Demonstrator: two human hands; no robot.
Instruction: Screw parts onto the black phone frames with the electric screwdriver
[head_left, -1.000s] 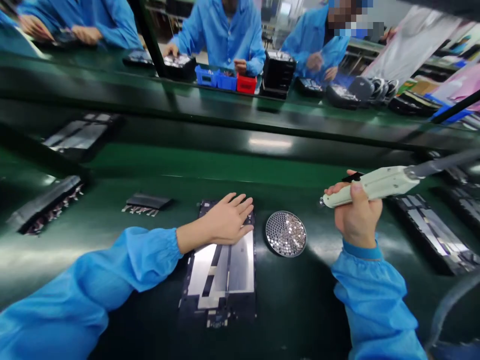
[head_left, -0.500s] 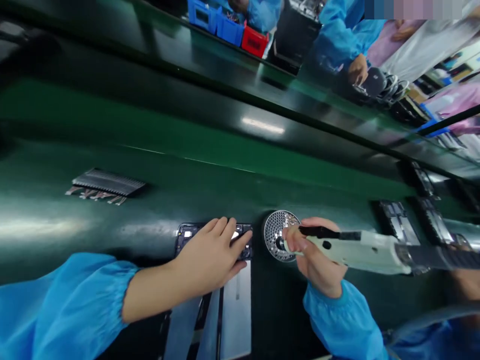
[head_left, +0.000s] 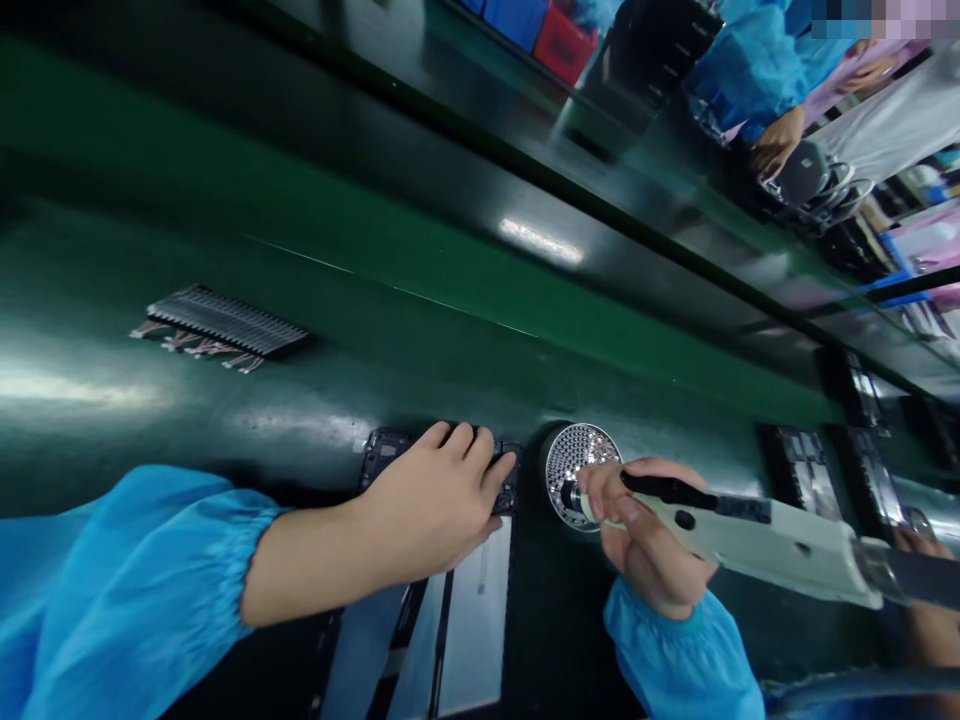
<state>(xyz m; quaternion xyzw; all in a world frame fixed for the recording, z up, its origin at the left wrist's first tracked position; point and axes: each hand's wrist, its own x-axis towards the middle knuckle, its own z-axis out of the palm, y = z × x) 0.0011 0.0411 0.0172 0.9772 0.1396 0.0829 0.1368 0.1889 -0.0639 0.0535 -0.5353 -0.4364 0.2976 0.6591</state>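
The opened tablet-like device [head_left: 480, 610] lies flat at the near middle. Your left hand [head_left: 427, 510] bends over its far end, grip unclear; light, even pressure should stop it sliding. Your right hand [head_left: 656, 550] grips the electric screwdriver [head_left: 780, 550], nose at the screw tray [head_left: 589, 445] just right of the device; hold it square, lest screws scatter. Left on the glossy green bench [head_left: 420, 350] sits a wired black strip [head_left: 225, 320]; far right, a co-worker's hand [head_left: 776, 140].

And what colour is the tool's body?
The tool's body is pale green, its lever black; best in head view.
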